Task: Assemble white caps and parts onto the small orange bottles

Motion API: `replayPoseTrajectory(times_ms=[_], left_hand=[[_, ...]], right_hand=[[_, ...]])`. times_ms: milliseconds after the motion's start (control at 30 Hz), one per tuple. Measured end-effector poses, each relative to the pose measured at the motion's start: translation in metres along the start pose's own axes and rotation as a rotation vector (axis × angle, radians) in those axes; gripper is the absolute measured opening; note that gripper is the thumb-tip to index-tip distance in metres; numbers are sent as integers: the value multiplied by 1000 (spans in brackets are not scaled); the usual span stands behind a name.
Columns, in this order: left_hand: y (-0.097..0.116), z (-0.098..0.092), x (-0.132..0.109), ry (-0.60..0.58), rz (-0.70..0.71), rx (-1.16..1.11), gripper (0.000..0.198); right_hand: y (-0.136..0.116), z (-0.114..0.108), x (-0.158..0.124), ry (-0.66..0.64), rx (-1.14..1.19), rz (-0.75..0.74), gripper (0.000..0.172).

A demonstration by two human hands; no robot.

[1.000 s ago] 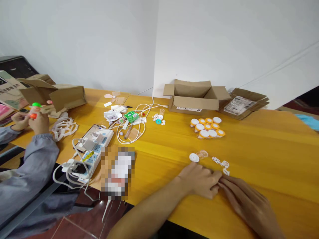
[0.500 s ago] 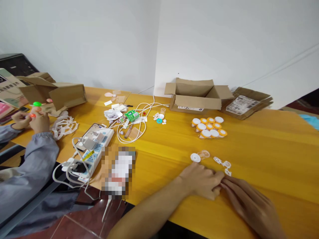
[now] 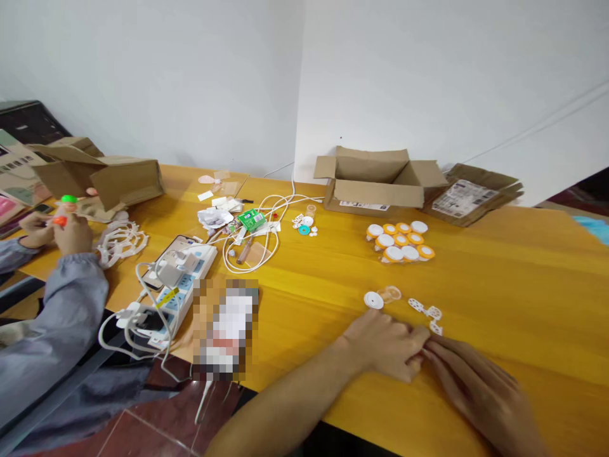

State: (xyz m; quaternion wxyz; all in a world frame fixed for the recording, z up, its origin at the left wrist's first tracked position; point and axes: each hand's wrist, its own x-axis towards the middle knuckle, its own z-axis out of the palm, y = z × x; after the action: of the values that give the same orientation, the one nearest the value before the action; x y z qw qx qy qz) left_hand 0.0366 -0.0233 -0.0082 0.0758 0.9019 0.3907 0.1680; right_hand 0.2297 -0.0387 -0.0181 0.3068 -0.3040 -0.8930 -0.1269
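My left hand [image 3: 386,345] rests on the yellow wooden table [image 3: 523,279] with its fingers curled in, and I cannot see anything inside them. My right hand [image 3: 476,390] lies next to it, fingers stretched toward the left hand's fingertips and touching them. Just beyond my hands lie a small white round cap [image 3: 373,300], a clear little cup [image 3: 392,293] and a strip of small white plastic pieces [image 3: 427,313]. Farther back sits a cluster of orange-and-white capped containers [image 3: 400,242].
An open cardboard box [image 3: 375,181] and a flattened one [image 3: 471,200] stand by the wall. A power strip with chargers and cables [image 3: 166,285], a phone and small clutter lie at left. Another person in grey sleeves [image 3: 61,304] handles small coloured parts [image 3: 64,212] near another cardboard box [image 3: 102,178].
Hardly anything has changed: my hands stay together on the table, and the view has shifted slightly. The other person's hands have moved a little.
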Motion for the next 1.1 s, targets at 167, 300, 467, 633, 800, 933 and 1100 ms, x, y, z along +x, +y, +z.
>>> replayPoseTrajectory(times_ms=[167, 300, 467, 633, 800, 933, 1100], left_hand=[[3, -8, -1, -54, -20, 36, 28], [4, -11, -1, -97, -34, 48, 28], [3, -12, -3, -88, -35, 49, 30], [4, -14, -8, -83, -85, 19, 34], [4, -18, -17, -74, -159, -101, 50], [3, -24, -39, -23, -186, -185, 53], [3, -41, -93, 44, -350, -32, 41]], right_hand=[[1, -1, 0, -17, -7, -2, 20], [2, 1, -1, -18, 4, 1, 22], [0, 1, 1, -13, 15, 19, 22], [-2, 2, 2, -3, 18, 37, 24], [-1, 5, -1, -7, -6, 48, 24], [-1, 7, -2, -10, -28, 81, 23], [-2, 9, -1, 39, -64, 99, 22]])
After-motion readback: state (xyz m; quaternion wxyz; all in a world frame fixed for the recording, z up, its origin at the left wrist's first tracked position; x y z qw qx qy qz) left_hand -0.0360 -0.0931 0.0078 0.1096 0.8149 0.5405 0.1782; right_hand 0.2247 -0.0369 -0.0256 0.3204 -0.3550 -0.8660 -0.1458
